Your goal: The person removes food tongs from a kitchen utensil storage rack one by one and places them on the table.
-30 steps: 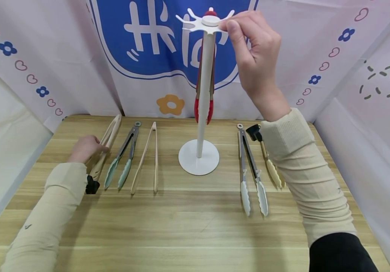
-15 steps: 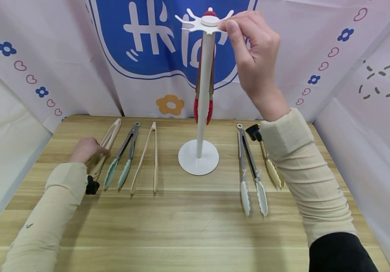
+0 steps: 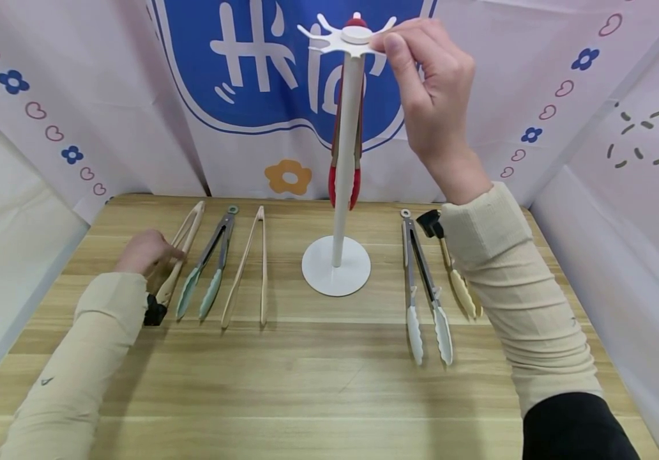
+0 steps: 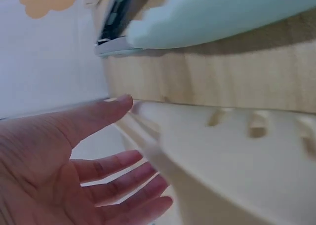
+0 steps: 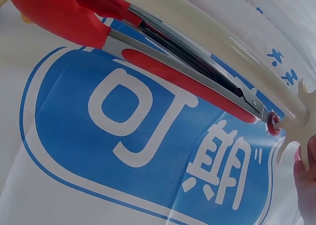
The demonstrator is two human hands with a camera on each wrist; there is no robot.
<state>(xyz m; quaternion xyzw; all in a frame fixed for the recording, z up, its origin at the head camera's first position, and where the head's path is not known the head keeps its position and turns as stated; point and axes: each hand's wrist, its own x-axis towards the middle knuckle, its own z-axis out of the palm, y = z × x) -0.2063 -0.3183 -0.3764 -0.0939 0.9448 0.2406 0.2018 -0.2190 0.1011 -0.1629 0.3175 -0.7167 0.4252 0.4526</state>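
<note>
My left hand [image 3: 148,252] is at a pair of cream tongs [image 3: 188,239] on the left of the table. In the left wrist view the thumb touches one edge of these tongs [image 4: 232,151], with the fingers along the other side. My right hand [image 3: 433,83] pinches an arm of the white rack's hooked top [image 3: 335,41]. Behind the rack's pole [image 3: 348,147], red-tipped tongs [image 3: 355,185] hang; the right wrist view shows their ring end [image 5: 273,122] at a hook. The right fingertips are partly out of that view.
Right of my left hand lie mint-tipped tongs [image 3: 210,268] and slim pale tongs [image 3: 249,268]. White-tipped tongs [image 3: 421,300] and yellow-tipped tongs [image 3: 462,291] lie at the right, the latter partly under my sleeve [image 3: 496,236]. The round base [image 3: 335,278] stands mid-table, before a printed cloth [image 3: 237,153].
The cream tongs' far end has shifted slightly toward me, and my left hand has moved very little. My right hand, the rack and the red-tipped tongs have stayed in place.
</note>
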